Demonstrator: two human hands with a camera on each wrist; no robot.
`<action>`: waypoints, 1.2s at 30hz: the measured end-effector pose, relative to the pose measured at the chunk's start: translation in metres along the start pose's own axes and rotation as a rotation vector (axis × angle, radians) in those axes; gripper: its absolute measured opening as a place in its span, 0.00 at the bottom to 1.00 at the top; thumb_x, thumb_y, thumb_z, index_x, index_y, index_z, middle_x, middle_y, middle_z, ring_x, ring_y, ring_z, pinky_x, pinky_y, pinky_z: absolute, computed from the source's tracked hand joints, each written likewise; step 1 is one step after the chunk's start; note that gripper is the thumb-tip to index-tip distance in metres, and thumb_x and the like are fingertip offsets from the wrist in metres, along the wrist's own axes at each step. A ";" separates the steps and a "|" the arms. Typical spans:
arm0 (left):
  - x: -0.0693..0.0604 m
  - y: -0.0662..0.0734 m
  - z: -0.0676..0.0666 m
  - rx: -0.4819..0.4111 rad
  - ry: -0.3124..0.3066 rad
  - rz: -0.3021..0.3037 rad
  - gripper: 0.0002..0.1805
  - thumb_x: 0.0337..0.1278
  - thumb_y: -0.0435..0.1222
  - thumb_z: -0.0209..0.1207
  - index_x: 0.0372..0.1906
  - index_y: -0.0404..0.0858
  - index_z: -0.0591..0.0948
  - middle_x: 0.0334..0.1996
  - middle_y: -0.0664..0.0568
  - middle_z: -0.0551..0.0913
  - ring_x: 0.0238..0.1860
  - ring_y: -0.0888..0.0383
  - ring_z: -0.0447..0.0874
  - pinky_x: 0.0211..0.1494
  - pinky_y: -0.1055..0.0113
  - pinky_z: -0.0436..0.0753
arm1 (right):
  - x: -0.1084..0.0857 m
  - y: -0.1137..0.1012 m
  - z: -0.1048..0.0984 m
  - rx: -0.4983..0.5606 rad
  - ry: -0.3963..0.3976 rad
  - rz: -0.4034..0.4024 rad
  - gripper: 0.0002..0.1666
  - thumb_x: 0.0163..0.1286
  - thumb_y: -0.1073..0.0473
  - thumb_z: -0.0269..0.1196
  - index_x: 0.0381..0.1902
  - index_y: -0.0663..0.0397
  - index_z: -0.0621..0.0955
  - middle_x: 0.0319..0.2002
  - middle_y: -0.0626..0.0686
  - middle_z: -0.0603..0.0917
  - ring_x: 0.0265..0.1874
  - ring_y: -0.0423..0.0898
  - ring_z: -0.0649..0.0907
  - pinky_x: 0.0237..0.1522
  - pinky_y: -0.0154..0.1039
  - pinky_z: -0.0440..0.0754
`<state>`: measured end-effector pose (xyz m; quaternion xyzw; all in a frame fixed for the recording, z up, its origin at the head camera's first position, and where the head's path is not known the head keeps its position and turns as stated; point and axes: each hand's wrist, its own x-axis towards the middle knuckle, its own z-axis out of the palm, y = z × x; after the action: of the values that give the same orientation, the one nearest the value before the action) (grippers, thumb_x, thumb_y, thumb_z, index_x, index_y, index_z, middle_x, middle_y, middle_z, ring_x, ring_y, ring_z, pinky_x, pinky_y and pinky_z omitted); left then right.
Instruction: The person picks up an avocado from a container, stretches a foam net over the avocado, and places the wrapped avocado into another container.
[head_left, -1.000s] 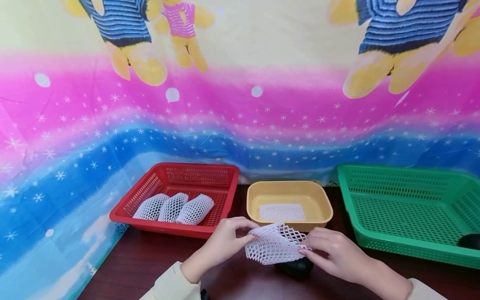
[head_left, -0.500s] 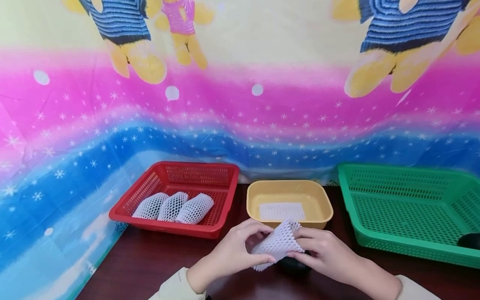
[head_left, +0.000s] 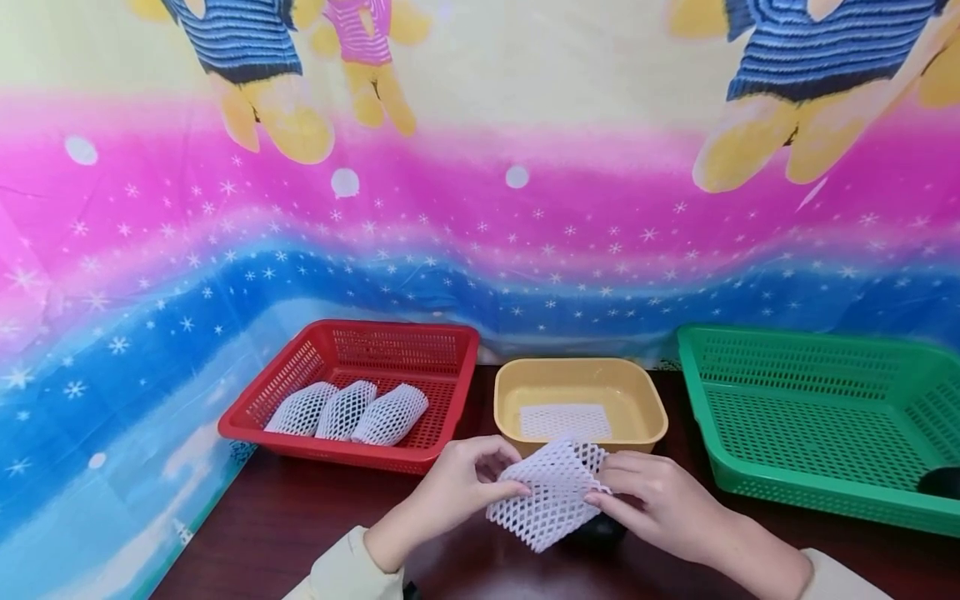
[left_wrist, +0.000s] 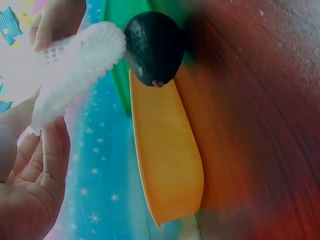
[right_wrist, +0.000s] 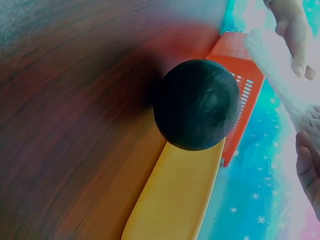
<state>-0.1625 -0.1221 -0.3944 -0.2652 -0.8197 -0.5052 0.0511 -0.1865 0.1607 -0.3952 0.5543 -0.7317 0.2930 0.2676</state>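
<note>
I see the white net (head_left: 551, 496) spread flatter than a moment ago, so I think its mouth is opening; the left hand (head_left: 461, 485) and right hand (head_left: 667, 500), fingers bent, pinch it near the bare dark fruit (left_wrist: 154, 48) on the table (head_left: 270, 533)

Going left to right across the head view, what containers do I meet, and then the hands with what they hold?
Containers: red basket, yellow tub, green basket. Hands: left hand, white net, right hand.

Bright head view aside, glare bleaches the netting (left_wrist: 77, 72) in wrist views.
</note>
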 end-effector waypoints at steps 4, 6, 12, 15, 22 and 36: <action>0.000 -0.001 -0.006 -0.012 -0.006 -0.046 0.11 0.51 0.35 0.77 0.36 0.40 0.85 0.31 0.56 0.87 0.29 0.66 0.82 0.36 0.69 0.84 | -0.004 0.002 -0.001 -0.006 -0.026 0.015 0.16 0.80 0.49 0.58 0.29 0.40 0.80 0.30 0.34 0.77 0.28 0.31 0.76 0.32 0.23 0.73; 0.000 -0.002 -0.008 -0.014 -0.015 -0.051 0.11 0.52 0.35 0.77 0.35 0.41 0.84 0.31 0.56 0.87 0.29 0.66 0.82 0.36 0.69 0.84 | -0.008 0.004 -0.001 -0.015 -0.036 0.017 0.16 0.80 0.49 0.58 0.28 0.40 0.80 0.29 0.34 0.77 0.28 0.30 0.76 0.31 0.23 0.73; 0.001 -0.004 -0.011 -0.005 -0.047 -0.053 0.10 0.53 0.34 0.76 0.33 0.42 0.83 0.30 0.59 0.86 0.28 0.67 0.82 0.35 0.70 0.82 | -0.016 0.009 -0.001 -0.023 -0.039 -0.004 0.12 0.78 0.53 0.62 0.30 0.40 0.82 0.29 0.35 0.78 0.28 0.31 0.78 0.31 0.25 0.76; 0.001 -0.005 -0.010 0.012 -0.068 -0.058 0.10 0.53 0.34 0.76 0.33 0.43 0.83 0.30 0.60 0.85 0.28 0.68 0.81 0.35 0.71 0.82 | -0.015 0.008 -0.001 -0.024 -0.047 0.010 0.12 0.79 0.51 0.60 0.32 0.40 0.84 0.32 0.35 0.81 0.30 0.31 0.80 0.34 0.26 0.78; 0.001 -0.001 -0.007 0.036 -0.104 -0.054 0.15 0.51 0.39 0.77 0.45 0.43 0.88 0.34 0.62 0.84 0.33 0.67 0.81 0.38 0.70 0.84 | -0.009 0.002 -0.001 0.022 -0.032 0.054 0.17 0.80 0.45 0.56 0.40 0.46 0.88 0.42 0.40 0.86 0.39 0.37 0.86 0.43 0.27 0.82; 0.000 -0.002 0.005 0.049 -0.215 -0.054 0.45 0.47 0.45 0.79 0.73 0.54 0.71 0.60 0.63 0.80 0.54 0.66 0.79 0.59 0.67 0.78 | 0.008 -0.002 0.006 0.143 -0.030 -0.008 0.11 0.79 0.53 0.60 0.45 0.49 0.88 0.47 0.48 0.87 0.44 0.43 0.87 0.49 0.29 0.82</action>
<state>-0.1626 -0.1188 -0.3984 -0.2943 -0.8394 -0.4548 -0.0442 -0.1868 0.1508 -0.3929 0.5791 -0.7105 0.3353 0.2175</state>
